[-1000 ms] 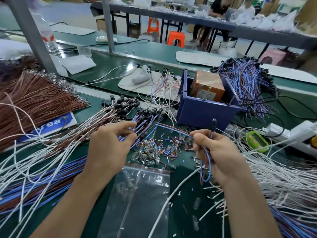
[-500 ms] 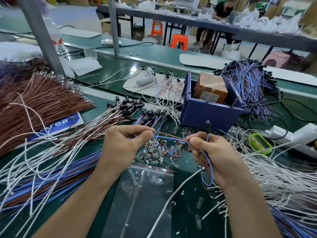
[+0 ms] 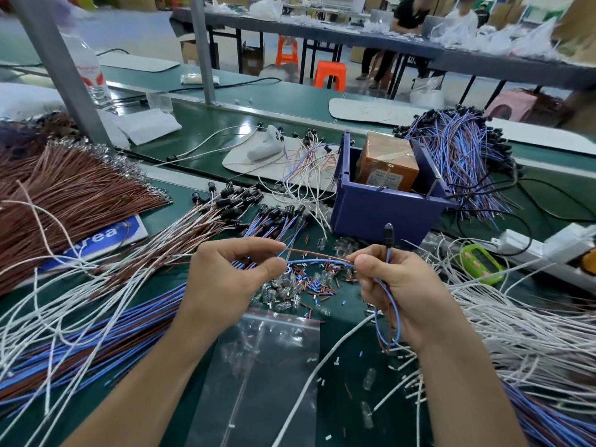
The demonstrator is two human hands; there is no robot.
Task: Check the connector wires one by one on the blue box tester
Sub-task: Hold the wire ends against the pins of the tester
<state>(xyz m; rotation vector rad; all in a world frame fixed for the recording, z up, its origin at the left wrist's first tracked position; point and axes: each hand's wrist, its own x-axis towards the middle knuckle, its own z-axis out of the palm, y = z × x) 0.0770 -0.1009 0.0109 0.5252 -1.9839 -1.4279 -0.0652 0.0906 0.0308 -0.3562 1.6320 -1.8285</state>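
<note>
**A:** What's the setting?

**B:** A green tabletop [image 3: 338,359] in a workshop, strewn with loose wires. At the bottom of the frame lies a clear plastic bag [image 3: 258,366].

**A:** And the hands?

**B:** Just above the bag, mid-frame. The left hand [image 3: 225,285] pinches the free ends of one connector wire [image 3: 316,258], a brown lead and a blue one. Its fingers [image 3: 267,269] are curled tight on them. The right hand [image 3: 406,295] grips the same wire further along. The slack loops down across its palm, and the black plug [image 3: 388,235] sticks up above the knuckles.

**A:** Why hold it that way?

**B:** My guess is that pulling the leads taut separates them, so each end can meet the tester.

**A:** Where is the tester?

**B:** The blue box [image 3: 380,211] stands just beyond the right hand, right of centre, and no fingers touch it. The plug shows against its near wall. A brown block [image 3: 387,162] sits inside.

**A:** And the other wires?

**B:** A heap of wires [image 3: 251,204] with black plugs lies left of the box. A purple bundle [image 3: 461,162] lies behind it at the upper right. I cannot tell which of them has been checked.
</note>
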